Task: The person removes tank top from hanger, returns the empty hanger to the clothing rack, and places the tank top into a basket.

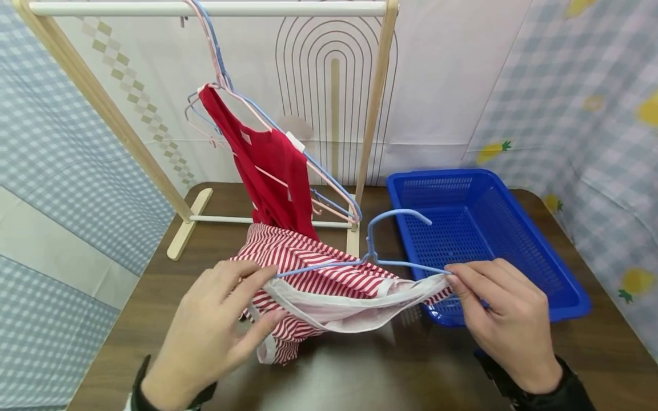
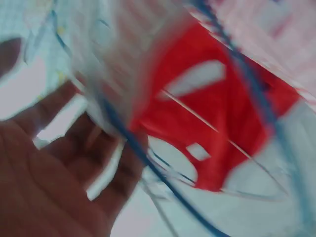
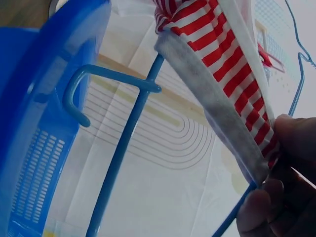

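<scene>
A red-and-white striped top (image 1: 319, 257) with white trim hangs on a light blue clothes hanger (image 1: 377, 262), its hook pointing up and right. My left hand (image 1: 216, 325) touches the hanger's left shoulder with extended fingers, its thumb apart and below. In the left wrist view, the fingers (image 2: 89, 153) are spread behind the blurred hanger and cloth. My right hand (image 1: 506, 311) pinches the hanger's right shoulder with the white-edged strap of the top. That pinch also shows in the right wrist view, where thumb and fingertips (image 3: 254, 210) meet at the trim (image 3: 212, 108).
Behind stands a wooden clothes rack (image 1: 377, 103) with a white bar (image 1: 288, 8). On it, a red sleeveless garment (image 1: 280, 165) hangs from a pink hanger beside a blue hanger. A blue plastic basket (image 1: 519, 222) sits on the brown table (image 1: 612, 354) at right.
</scene>
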